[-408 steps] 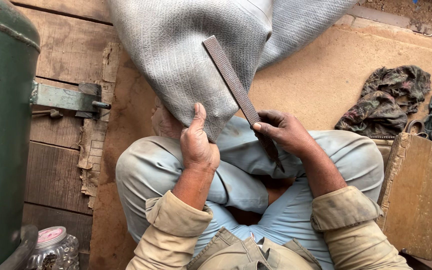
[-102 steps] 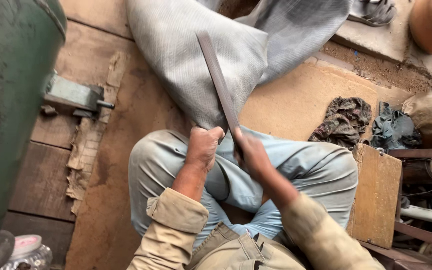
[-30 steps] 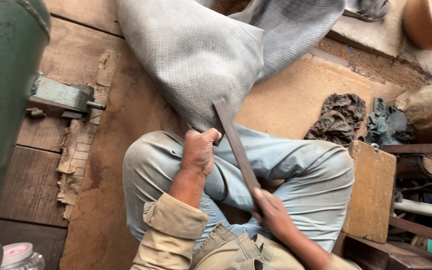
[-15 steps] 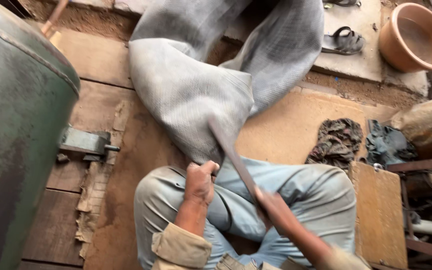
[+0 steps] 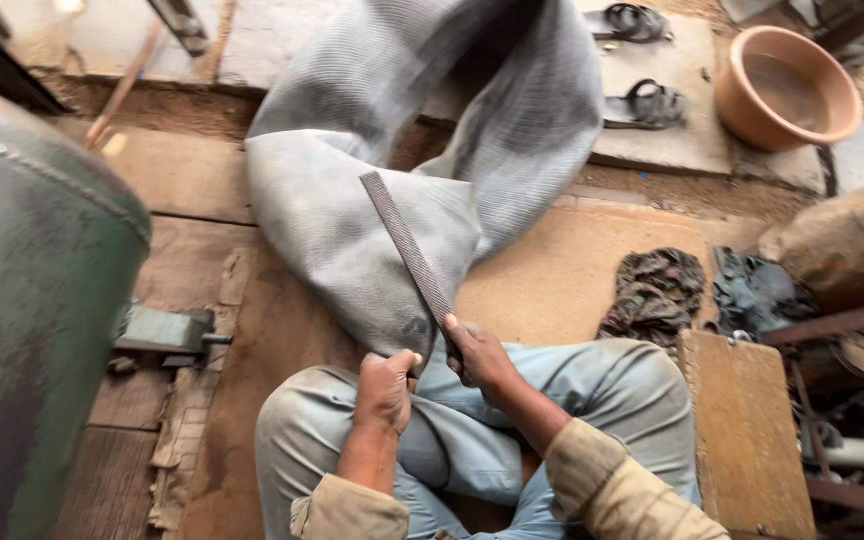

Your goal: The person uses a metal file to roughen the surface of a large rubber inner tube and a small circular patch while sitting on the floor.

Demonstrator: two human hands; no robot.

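Head view. A large grey rubber inner tube (image 5: pixel 392 190) sprawls from the person's lap toward twelve o'clock across the wooden floor (image 5: pixel 182 180), its near fold drawn over the knee, apparently so one patch lies flat and taut for working. At nine o'clock stands a green metal tank (image 5: pixel 32 300); at one o'clock, a clay basin (image 5: pixel 787 88) and a pair of sandals (image 5: pixel 642 60). The long flat file (image 5: pixel 410 255) slants from the lap toward eleven o'clock, its face laid on the tube. The right hand (image 5: pixel 477 355) is closed around the file's near end; the left hand (image 5: pixel 387 385) pinches the tube's edge, steadying it. The tube looks dull, ribbed and limp, darker at the worked spot.
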